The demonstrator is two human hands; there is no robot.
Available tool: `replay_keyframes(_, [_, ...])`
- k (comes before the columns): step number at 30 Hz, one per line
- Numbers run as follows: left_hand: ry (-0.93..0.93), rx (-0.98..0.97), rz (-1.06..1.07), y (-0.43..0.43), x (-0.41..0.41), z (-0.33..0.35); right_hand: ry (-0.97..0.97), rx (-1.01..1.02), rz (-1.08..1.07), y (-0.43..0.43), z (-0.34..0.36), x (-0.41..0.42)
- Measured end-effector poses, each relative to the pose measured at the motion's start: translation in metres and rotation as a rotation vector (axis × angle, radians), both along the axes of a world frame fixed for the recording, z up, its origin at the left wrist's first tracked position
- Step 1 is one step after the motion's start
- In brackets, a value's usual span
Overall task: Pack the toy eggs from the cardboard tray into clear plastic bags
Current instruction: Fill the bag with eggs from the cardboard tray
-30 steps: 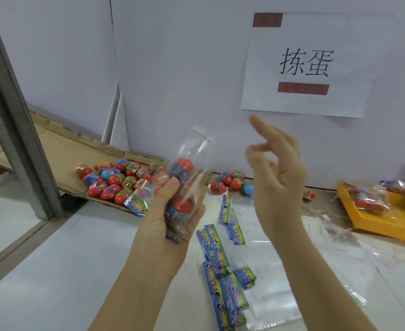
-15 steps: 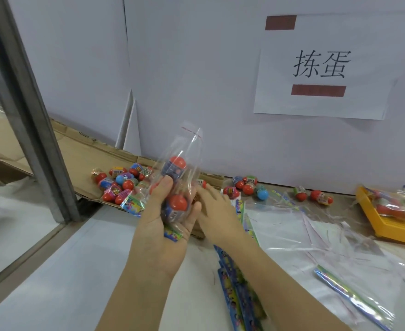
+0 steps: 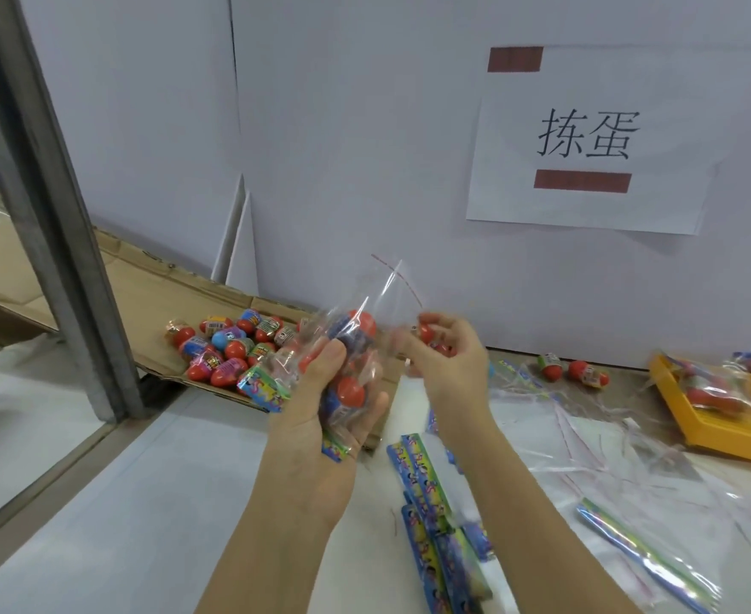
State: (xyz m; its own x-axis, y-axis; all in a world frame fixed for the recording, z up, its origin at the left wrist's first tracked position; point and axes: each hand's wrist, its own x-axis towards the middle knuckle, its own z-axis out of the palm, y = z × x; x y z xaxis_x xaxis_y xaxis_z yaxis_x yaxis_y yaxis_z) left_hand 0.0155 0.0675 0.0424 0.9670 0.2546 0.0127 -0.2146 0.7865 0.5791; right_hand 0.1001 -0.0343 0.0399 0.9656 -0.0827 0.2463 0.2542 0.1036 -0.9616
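Observation:
My left hand (image 3: 320, 405) grips a clear plastic bag (image 3: 367, 319) upright at the middle of the view; red and blue toy eggs show inside it, and its open mouth points up. Just to its right, my right hand (image 3: 447, 361) holds a red toy egg (image 3: 427, 332) in curled fingers, close to the bag's mouth. More toy eggs (image 3: 227, 347) lie heaped on the cardboard tray (image 3: 161, 294) behind my left hand.
Two loose eggs (image 3: 571, 370) lie by the wall. A yellow tray (image 3: 728, 432) at right holds filled bags. Blue printed strips (image 3: 427, 489) and empty clear bags (image 3: 621, 476) cover the white table. A metal post (image 3: 50, 206) stands at left.
My right hand dropped from mid-air to the table near the wall, picked up a red egg and has risen with it beside the bag. My left hand kept the bag almost still.

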Motion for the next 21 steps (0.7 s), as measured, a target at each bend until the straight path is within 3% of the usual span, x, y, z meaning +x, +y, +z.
replay_keyframes(2, [0.018, 0.038, -0.008, -0.004, 0.0, -0.001, -0.07, 0.234, 0.08, -0.022, 0.029, -0.012])
replay_keyframes(5, [0.062, 0.064, -0.012, -0.01, 0.0, -0.004, -0.327, 0.252, 0.271, -0.05, 0.071, -0.035])
replay_keyframes(7, [0.062, 0.074, 0.013, -0.012, -0.001, -0.004, -0.424, 0.076, 0.338, -0.063, 0.089, -0.051])
replay_keyframes(11, [0.04, 0.106, 0.074, -0.015, -0.002, -0.003, -0.459, -0.41, 0.241, -0.076, 0.098, -0.066])
replay_keyframes(15, [0.044, 0.124, 0.03, -0.018, -0.004, -0.001, -0.436, -0.575, 0.273, -0.082, 0.101, -0.068])
replay_keyframes(21, [0.04, 0.116, -0.007, -0.022, -0.005, 0.0, -0.388, -0.658, 0.282, -0.086, 0.099, -0.06])
